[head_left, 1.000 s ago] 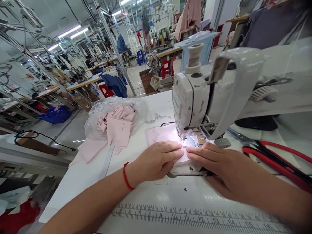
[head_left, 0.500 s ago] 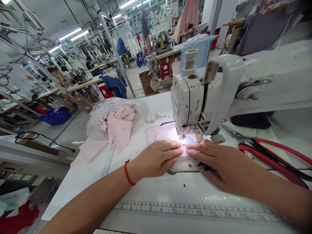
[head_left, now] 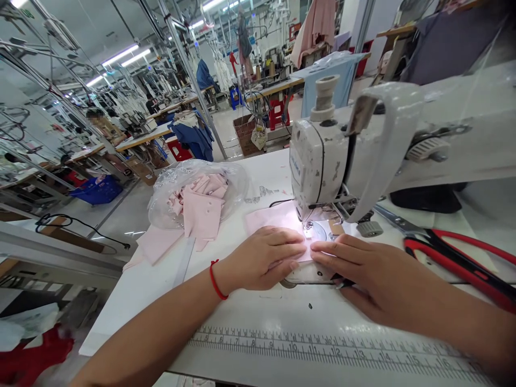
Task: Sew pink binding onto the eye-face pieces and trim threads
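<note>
Little has been moved since the earlier view: the scene is only shifted slightly, and both hands are kept on the cloth. A white sewing table [head_left: 133, 317] is spanned by an industrial sewing machine [head_left: 318, 161], and a printed measuring scale [head_left: 322, 349] is stuck along the table edge nearer than the hands. Beyond the left hand [head_left: 258, 258], a clear plastic bag [head_left: 237, 183] is heaped with pale pink fabric cut pieces [head_left: 201, 215]. Beyond the right hand [head_left: 363, 274], red-handled tailor's shears [head_left: 447, 269] are laid. Both hands are held open and flat, with nothing gripped, and are pressed on a pale pink fabric piece [head_left: 274, 217] that lies under them and reaches past the fingertips to the presser foot [head_left: 308, 228]. The fingertips [head_left: 302, 250] of the left hand are set just beside those of the right. A red string bracelet [head_left: 215, 279] is worn on the left wrist.
</note>
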Demonstrator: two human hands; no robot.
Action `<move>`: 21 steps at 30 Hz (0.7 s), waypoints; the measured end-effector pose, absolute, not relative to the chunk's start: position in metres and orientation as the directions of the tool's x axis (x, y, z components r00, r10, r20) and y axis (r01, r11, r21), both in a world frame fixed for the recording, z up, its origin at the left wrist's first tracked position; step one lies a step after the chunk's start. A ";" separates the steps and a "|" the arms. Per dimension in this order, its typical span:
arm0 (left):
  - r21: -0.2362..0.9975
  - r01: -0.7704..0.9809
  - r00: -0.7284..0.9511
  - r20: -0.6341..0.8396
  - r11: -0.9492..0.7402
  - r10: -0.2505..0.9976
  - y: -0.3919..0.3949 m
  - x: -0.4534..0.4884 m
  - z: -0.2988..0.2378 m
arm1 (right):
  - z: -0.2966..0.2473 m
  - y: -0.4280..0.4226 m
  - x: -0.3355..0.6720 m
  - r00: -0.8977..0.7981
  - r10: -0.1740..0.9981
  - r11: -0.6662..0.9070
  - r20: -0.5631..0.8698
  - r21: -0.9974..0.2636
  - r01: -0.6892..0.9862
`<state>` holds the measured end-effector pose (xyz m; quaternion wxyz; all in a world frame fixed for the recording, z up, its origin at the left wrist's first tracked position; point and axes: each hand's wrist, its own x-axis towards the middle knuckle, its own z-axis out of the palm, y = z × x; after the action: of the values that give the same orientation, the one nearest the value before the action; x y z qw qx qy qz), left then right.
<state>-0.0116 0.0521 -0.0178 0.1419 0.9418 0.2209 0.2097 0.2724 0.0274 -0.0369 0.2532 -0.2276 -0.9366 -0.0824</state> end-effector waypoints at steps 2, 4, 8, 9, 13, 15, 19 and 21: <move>0.348 0.358 0.826 0.315 -0.867 0.467 0.052 -0.012 -0.018 | -0.038 0.028 0.274 -0.760 0.392 0.870 0.518 0.061 0.490; 0.331 0.359 0.833 0.308 -0.873 0.459 0.053 -0.013 -0.018 | -0.039 0.029 0.275 -0.745 0.403 0.848 0.531 0.090 0.522; 0.303 0.357 0.839 0.312 -0.884 0.446 0.053 -0.014 -0.020 | -0.039 0.030 0.280 -0.726 0.424 0.813 0.541 0.126 0.569; 0.299 0.358 0.839 0.313 -0.884 0.446 0.052 -0.014 -0.021 | -0.038 0.031 0.281 -0.721 0.433 0.808 0.541 0.121 0.577; 0.294 0.382 0.840 0.284 -0.876 0.462 0.050 -0.014 -0.023 | -0.034 0.031 0.281 -0.710 0.441 0.806 0.549 0.107 0.582; 0.295 0.395 0.841 0.265 -0.870 0.472 0.050 -0.014 -0.023 | -0.033 0.031 0.280 -0.714 0.431 0.808 0.552 0.116 0.578; 0.302 0.400 0.837 0.264 -0.865 0.479 0.049 -0.013 -0.023 | -0.033 0.032 0.280 -0.719 0.432 0.807 0.544 0.121 0.577; 0.306 0.400 0.831 0.277 -0.864 0.483 0.049 -0.012 -0.023 | -0.033 0.033 0.280 -0.720 0.438 0.808 0.539 0.115 0.577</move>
<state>-0.0125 0.0492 -0.0233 0.1181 0.9495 0.2326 0.1746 0.2801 0.0331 -0.0335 0.2521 -0.2768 -0.9169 -0.1386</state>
